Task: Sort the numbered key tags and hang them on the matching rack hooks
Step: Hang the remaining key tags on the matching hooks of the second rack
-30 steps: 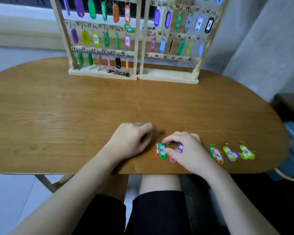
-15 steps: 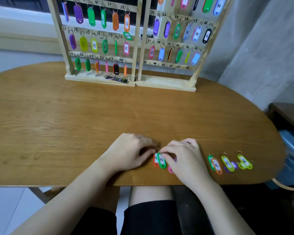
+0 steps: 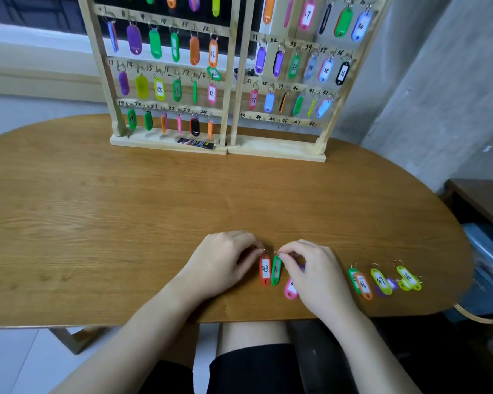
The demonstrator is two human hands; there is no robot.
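Soft, even indoor light, faint shadows, slight overall blur, wide-angle bending at edges.

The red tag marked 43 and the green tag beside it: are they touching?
Cannot tell. In the head view, red tag and green tag lie side by side, their edges too close to judge.

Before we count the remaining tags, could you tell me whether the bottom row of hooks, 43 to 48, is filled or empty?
Empty: the rail numbered 43 to 48 carries no tags.
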